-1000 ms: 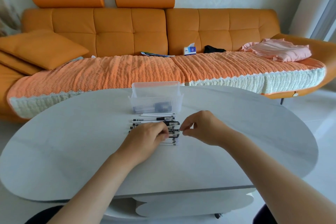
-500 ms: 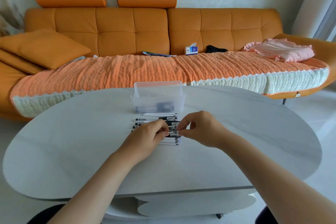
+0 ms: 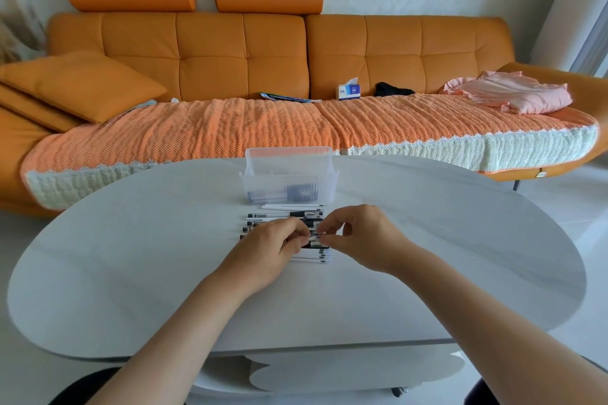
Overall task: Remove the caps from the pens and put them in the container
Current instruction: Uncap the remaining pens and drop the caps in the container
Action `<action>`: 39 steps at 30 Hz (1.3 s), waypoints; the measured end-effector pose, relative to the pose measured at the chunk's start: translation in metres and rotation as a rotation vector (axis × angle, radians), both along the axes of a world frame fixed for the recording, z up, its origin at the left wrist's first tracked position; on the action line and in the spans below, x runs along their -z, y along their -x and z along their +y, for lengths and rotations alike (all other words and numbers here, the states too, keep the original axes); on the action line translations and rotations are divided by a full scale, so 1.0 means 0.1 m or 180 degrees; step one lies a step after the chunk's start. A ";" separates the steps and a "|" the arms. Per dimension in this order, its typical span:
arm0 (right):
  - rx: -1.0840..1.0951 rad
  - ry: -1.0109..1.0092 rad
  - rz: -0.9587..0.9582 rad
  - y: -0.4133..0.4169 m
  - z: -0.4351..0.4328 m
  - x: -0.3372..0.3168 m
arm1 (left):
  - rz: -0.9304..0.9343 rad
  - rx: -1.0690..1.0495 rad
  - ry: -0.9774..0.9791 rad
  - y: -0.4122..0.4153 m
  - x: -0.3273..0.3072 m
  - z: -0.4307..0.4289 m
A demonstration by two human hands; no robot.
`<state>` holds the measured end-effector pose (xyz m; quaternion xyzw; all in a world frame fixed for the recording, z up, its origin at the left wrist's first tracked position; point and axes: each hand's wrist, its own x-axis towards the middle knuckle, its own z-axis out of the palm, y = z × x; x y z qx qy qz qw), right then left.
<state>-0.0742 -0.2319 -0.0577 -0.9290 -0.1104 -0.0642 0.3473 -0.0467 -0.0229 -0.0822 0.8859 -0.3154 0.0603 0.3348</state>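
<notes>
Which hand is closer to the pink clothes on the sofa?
Right. Both hold a pen; the right hand is left of the pink clothes, the left hand farther left.

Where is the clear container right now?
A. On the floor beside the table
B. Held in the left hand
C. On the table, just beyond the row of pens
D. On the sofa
C: the container stands on the table, right behind the far end of the row of pens, with neither hand on it.
</notes>
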 end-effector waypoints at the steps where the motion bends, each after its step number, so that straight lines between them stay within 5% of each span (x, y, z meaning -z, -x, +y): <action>1: 0.0047 0.0052 -0.0024 0.00 -0.01 0.01 | -0.0024 0.0015 0.0012 0.00 0.00 0.00; 12: -0.0026 0.0430 -0.0098 0.02 0.06 0.09 | -0.0404 0.0075 0.0004 0.01 0.04 0.00; 24: 0.0105 0.0024 0.0127 -0.14 0.00 0.02 | -0.0387 0.0215 -0.0149 -0.01 0.03 0.01; 29: 0.0590 0.0733 0.0009 -0.32 -0.06 0.11 | -0.0595 0.0334 -0.0424 -0.02 0.13 0.01; 39: 0.0448 0.1443 -0.0029 -0.47 0.06 0.19 | -0.0867 0.0205 -0.0465 -0.12 0.20 0.05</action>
